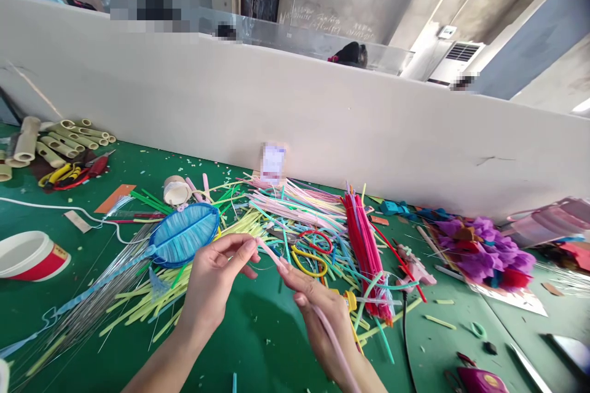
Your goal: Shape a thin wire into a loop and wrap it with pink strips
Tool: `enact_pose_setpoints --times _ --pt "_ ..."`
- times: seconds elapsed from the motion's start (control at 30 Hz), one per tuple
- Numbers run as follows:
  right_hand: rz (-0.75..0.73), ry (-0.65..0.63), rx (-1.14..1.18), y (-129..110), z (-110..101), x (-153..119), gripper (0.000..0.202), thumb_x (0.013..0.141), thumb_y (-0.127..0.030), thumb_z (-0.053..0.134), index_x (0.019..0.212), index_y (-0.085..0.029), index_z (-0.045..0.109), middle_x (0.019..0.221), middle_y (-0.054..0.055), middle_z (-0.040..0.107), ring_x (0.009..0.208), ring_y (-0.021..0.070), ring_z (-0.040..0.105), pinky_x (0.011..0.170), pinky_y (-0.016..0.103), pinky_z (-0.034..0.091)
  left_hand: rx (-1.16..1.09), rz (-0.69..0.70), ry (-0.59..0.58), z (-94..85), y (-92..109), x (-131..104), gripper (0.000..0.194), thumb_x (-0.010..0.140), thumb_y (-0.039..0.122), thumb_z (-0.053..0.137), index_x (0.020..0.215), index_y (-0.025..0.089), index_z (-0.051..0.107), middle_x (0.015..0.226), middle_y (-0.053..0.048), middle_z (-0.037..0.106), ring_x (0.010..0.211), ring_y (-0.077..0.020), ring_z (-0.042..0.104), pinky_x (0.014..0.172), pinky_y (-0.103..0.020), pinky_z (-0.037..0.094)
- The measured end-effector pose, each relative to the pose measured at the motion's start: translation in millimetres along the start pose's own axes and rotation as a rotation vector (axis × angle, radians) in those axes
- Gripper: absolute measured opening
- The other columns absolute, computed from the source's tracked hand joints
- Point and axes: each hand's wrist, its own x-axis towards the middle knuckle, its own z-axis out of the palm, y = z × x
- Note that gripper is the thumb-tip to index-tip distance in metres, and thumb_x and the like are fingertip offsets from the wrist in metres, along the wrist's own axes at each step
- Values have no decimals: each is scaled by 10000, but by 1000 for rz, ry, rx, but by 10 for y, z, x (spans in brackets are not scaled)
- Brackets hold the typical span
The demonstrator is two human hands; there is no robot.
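A pale pink pipe cleaner (332, 339) is stretched between my two hands above the green table. My left hand (212, 275) pinches its tip between thumb and fingers. Slightly to the right, my right hand (316, 295) grips the same stem, whose tail runs down over the palm and wrist. Beside my left hand lies a blue leaf-shaped piece (184, 233) with a wrapped stalk. Just behind the fingers, a pair of pliers or scissors with red and yellow handles (308, 263) rests on loose stems. A bundle of red and pink pipe cleaners (362, 239) lies right of my right hand.
Loose coloured stems (299, 206) and thin wires (99, 282) cover the table's middle. On the left are a paper cup (43, 261), bamboo pieces (59, 144) and pliers (69, 175). Purple petals (483, 252) lie right. A white partition (322, 116) closes the back.
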Motion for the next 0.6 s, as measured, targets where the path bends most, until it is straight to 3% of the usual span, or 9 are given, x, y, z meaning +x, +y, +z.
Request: enact_pose_setpoints --times 0.07,0.17,0.33,0.4,0.47,0.6 --pt "153 48 190 -52 -54 30 311 998 -277 495 1236 -338 686 1101 53 755 943 194 740 814 317 620 -2 -5 -5 -20 61 -6 244 737 376 810 845 160 774 723 -39 700 663 -155 632 494 -195 537" --pt "314 209 453 -98 -216 63 209 950 -333 597 1061 -279 766 792 24 735 625 118 684 575 211 579 20 8 -8 -51 116 13 245 731 367 818 849 156 776 728 -41 705 642 -145 629 489 -190 537" --pt "351 709 534 -111 -606 119 174 779 -353 799 894 -227 761 748 -11 681 620 66 623 572 136 524 6 12 15 -64 100 53 264 731 373 820 873 156 772 727 -42 705 637 -142 624 498 -199 553" --pt "352 741 384 -144 -685 148 205 816 -396 756 925 -223 748 763 -3 677 642 85 625 589 169 532 -2 -1 6 -45 86 48 274 729 371 823 885 151 771 724 -46 706 649 -146 627 493 -195 549" --pt "331 653 97 -200 -694 188 227 873 -414 685 965 -213 737 760 13 679 631 115 622 578 216 533 -6 -12 -17 -17 81 28 278 735 374 818 885 145 770 718 -49 704 658 -150 628 489 -193 545" --pt "44 557 -511 -330 -637 315 138 926 -294 620 959 -203 718 839 46 700 718 162 652 670 293 556 -4 -42 -87 22 101 -28 280 733 385 816 843 133 764 682 -45 687 633 -146 612 473 -194 539"
